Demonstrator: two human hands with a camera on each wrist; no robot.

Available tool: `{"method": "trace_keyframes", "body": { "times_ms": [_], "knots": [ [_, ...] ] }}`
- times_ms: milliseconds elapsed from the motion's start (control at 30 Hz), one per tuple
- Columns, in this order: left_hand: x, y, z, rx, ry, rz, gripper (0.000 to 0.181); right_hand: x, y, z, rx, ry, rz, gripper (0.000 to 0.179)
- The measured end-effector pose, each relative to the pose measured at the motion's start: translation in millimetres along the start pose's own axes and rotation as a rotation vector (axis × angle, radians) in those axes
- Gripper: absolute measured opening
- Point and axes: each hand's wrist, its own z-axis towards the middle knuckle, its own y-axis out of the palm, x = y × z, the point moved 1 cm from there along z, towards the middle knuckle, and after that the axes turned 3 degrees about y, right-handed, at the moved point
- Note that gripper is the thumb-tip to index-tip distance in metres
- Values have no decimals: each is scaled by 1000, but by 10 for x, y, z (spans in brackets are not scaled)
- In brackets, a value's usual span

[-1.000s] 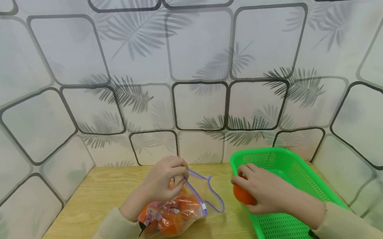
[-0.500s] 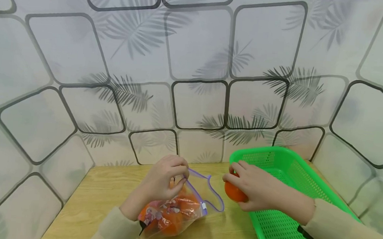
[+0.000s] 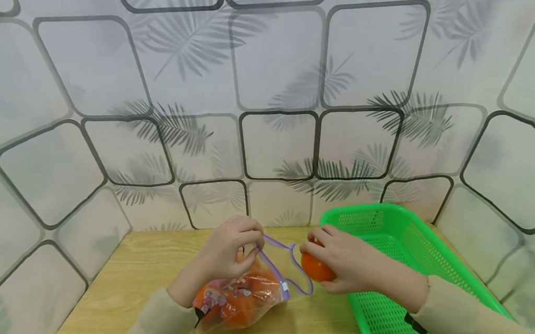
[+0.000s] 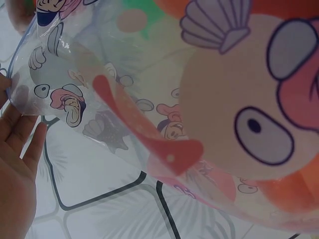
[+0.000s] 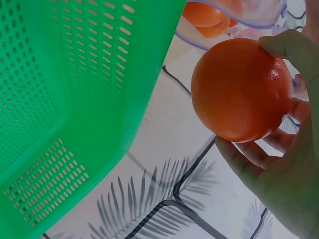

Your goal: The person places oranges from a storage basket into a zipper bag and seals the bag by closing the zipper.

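A clear zip bag (image 3: 256, 310) with a purple rim, printed with cartoon figures, lies on the table with several oranges (image 3: 239, 311) inside. My left hand (image 3: 230, 248) pinches the bag's rim at its upper left, and the mouth gapes to the right. My right hand (image 3: 342, 257) grips a smooth, shiny orange (image 3: 314, 266) just right of that mouth. In the right wrist view, the thumb and fingers curl round this orange (image 5: 239, 89). The bag's printed film (image 4: 144, 114) fills much of the left wrist view.
On the right stands a green perforated basket (image 3: 364, 321), its left wall close to my right hand. A dark strap (image 3: 415, 324) shows at the right sleeve. A patterned wall (image 3: 278, 147) rises behind the wooden table (image 3: 142, 262).
My right hand has carried the orange leftward from the basket's edge to the bag's mouth. My left hand keeps its hold on the rim.
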Motion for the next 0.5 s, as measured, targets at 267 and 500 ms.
{"method": "trace_keyframes", "body": {
  "times_ms": [267,500],
  "knots": [
    [1,-4,-3,0,-7,-9,14,-84,-30,101,34,-46,-25,72],
    [3,-10,-17,6,-17,-18,14,-119,-22,179,68,-74,-52,72]
  ]
}}
